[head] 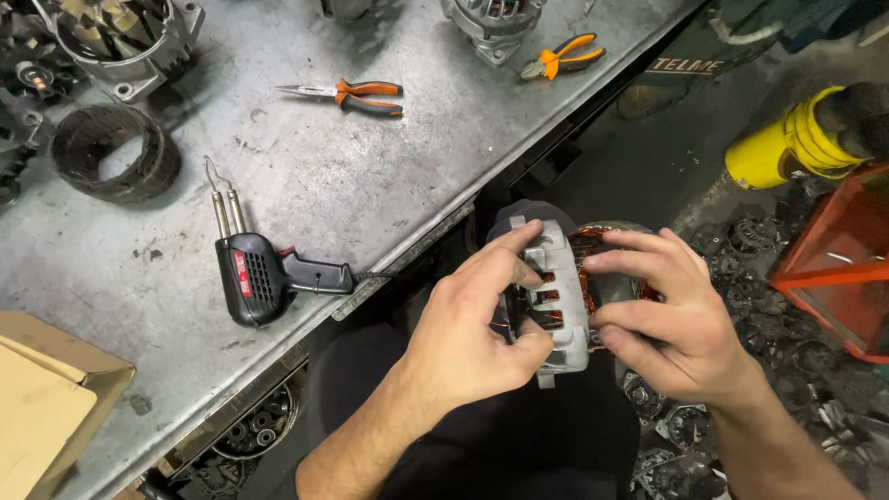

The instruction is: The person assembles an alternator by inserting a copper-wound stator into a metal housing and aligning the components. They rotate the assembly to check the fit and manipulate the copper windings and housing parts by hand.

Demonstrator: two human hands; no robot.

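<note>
I hold a grey alternator housing (pixel 559 289) with copper windings (pixel 602 243) showing inside, off the bench edge above my lap. My left hand (pixel 472 324) grips its left side, thumb underneath and fingers over the slotted rim. My right hand (pixel 667 310) clasps the right side, fingers curled over the copper part. Both hands press on the same piece.
A metal workbench (pixel 370 185) carries a black soldering gun (pixel 269 276), needle-nose pliers (pixel 356 94), cutters with orange grips (pixel 565 57), a dark stator ring (pixel 116 153), alternator housings (pixel 120 42) and a cardboard box (pixel 46 398). A yellow object (pixel 787 143), a red crate (pixel 838 264) and scattered parts lie on the floor.
</note>
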